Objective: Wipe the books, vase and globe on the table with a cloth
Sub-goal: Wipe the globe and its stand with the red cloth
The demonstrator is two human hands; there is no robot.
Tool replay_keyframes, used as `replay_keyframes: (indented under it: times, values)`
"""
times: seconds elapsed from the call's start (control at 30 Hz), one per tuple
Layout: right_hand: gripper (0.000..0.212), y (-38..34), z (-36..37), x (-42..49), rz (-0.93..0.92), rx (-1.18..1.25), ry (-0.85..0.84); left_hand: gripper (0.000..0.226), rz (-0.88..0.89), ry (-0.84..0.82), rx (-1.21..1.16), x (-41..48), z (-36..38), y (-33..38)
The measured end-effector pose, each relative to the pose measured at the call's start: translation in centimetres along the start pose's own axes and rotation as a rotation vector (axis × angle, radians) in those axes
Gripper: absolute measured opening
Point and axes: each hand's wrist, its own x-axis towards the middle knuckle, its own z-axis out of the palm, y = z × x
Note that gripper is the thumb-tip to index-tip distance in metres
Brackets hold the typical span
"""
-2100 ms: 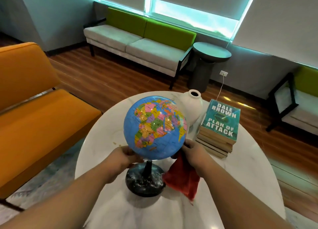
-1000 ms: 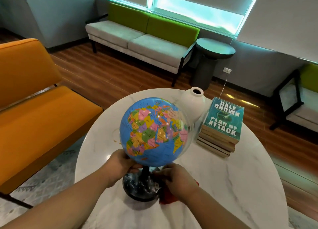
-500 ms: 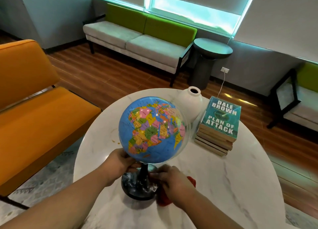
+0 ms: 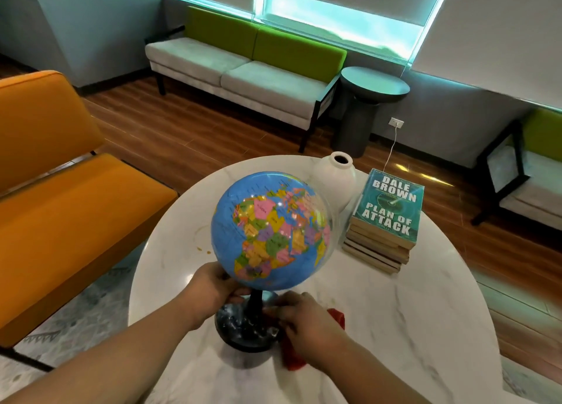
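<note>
Here, globe [image 4: 273, 230]: upright on its black base [image 4: 243, 327], toward the near side of the round marble bench [image 4: 410, 327].
Left grip [image 4: 213, 291]: fingers curled under the globe's sphere beside the stem, steadying it.
Right grip [image 4: 304, 321]: clenched over the red cloth [image 4: 336, 317], pressed to the base at the globe's right.
Step in hand: apparently wiping the base. It is best done with the left grip firm so the sphere neither spins nor tips, and the cloth worked round the base and up the stem.
Vase [image 4: 337, 178]: white, just behind the globe, mouth open; the inside is dark and its contents cannot be told.
Books [image 4: 383, 221]: stacked to the globe's right, beside the vase.
</note>
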Motion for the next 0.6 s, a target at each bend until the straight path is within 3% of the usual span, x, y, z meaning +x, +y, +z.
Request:
replay_keyframes:
  times: [0.17,0.33,0.47,0.6]
  values:
    - [0.041,1.4,-0.4,-0.5,0.169,0.131,0.077,0.012,0.002,0.004,-0.020,0.1,0.1,-0.2]
    - [0.032,0.0,0.4,-1.8,0.056,0.243,0.107,0.011,0.008,0.003,-0.048,0.1,0.2,-0.1]
    - [0.024,1.0,-0.2,-1.7,0.208,0.271,0.176,0.012,0.002,0.007,-0.037,0.3,0.2,-0.3]
    - [0.032,-0.6,0.1,-2.5,0.073,0.270,0.110,0.008,0.013,0.008,-0.061,0.2,0.4,-0.1]
